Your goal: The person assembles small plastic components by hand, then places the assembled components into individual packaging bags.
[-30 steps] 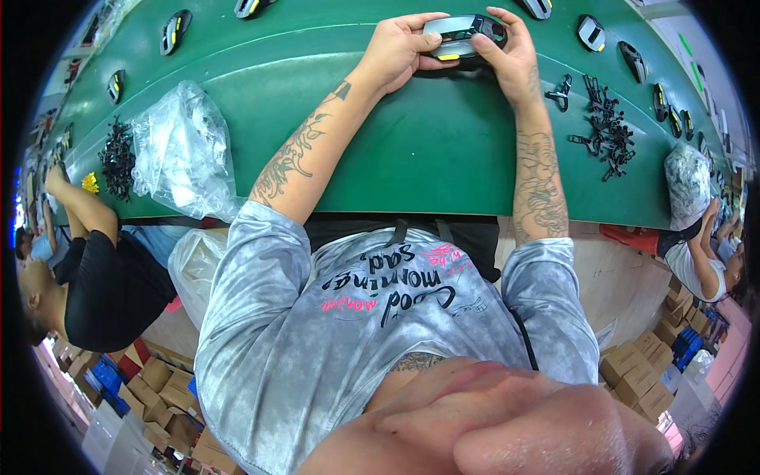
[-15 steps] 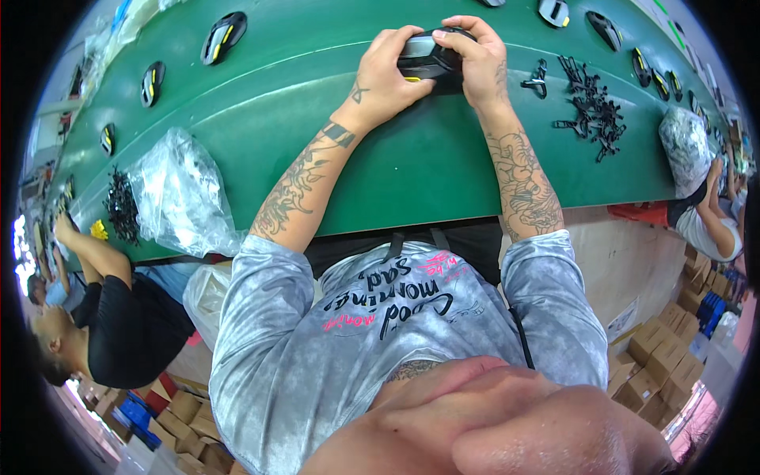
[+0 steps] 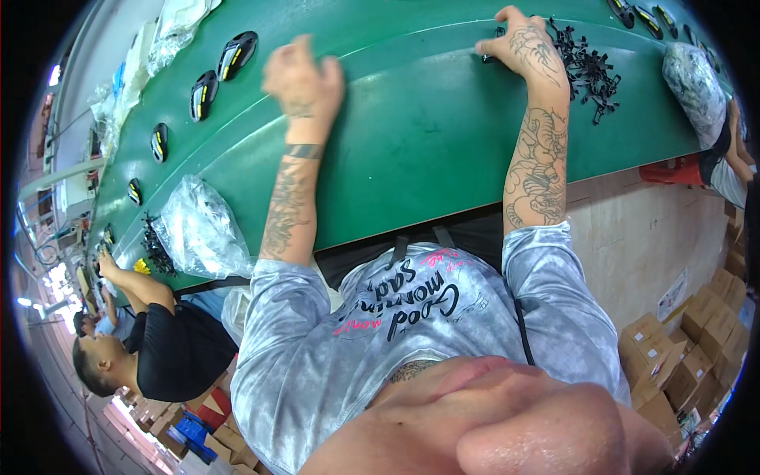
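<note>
My left hand (image 3: 303, 79) is raised over the green table, blurred by motion, with its fingers apart and nothing visible in them. Two black oval devices (image 3: 237, 55) with yellow stripes lie to its left. At the far middle right, my right hand (image 3: 529, 49) has its thumb and fingers around a small black plastic part (image 3: 490, 57), which they partly hide. Right beside that hand spreads a loose pile of similar small black parts (image 3: 594, 79).
The green table (image 3: 404, 158) has a raised seam across it. More black-and-yellow devices (image 3: 159, 142) trail off left. A clear plastic bag (image 3: 202, 229) lies near the left front edge, a filled bag (image 3: 695, 91) at right. A co-worker in black (image 3: 186, 340) sits at left; cardboard boxes (image 3: 697, 348) stand below right.
Both hands have let go of the black device they held together and moved apart. My right hand has gone right to the lone small black part. The view has turned somewhat.
</note>
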Demonstrator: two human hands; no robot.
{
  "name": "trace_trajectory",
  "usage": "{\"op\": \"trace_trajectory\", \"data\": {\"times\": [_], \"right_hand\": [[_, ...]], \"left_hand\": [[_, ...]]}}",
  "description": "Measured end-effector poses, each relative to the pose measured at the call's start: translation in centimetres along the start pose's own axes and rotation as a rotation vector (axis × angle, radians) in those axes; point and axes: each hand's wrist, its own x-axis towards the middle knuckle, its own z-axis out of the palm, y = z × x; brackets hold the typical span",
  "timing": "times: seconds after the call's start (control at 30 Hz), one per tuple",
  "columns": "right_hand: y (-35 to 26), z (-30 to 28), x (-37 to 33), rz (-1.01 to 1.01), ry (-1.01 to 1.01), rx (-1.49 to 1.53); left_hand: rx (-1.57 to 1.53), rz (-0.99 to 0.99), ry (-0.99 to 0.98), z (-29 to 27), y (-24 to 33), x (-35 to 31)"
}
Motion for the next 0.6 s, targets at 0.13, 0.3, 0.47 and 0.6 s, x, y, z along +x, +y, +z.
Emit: {"op": "trace_trajectory", "data": {"times": [0.13,0.3,0.47,0.6], "right_hand": [[-0.8,-0.2,0.8,-0.029,-0.478,0.074],[-1.1,2.9,1.3,-0.195,-0.278,0.245],[-2.7,3.4,1.9,-0.145,-0.223,0.299],[-1.3,3.5,3.3,-0.005,-0.439,0.452]], "left_hand": [[-0.282,0.139,-0.115,2.6,6.7,2.7],[-0.343,-0.308,-0.427,4.5,13.7,12.8],[-0.127,-0.382,-0.574,6.9,12.1,16.2],[-0.137,-0.25,-0.641,6.1,12.0,14.7]]}}
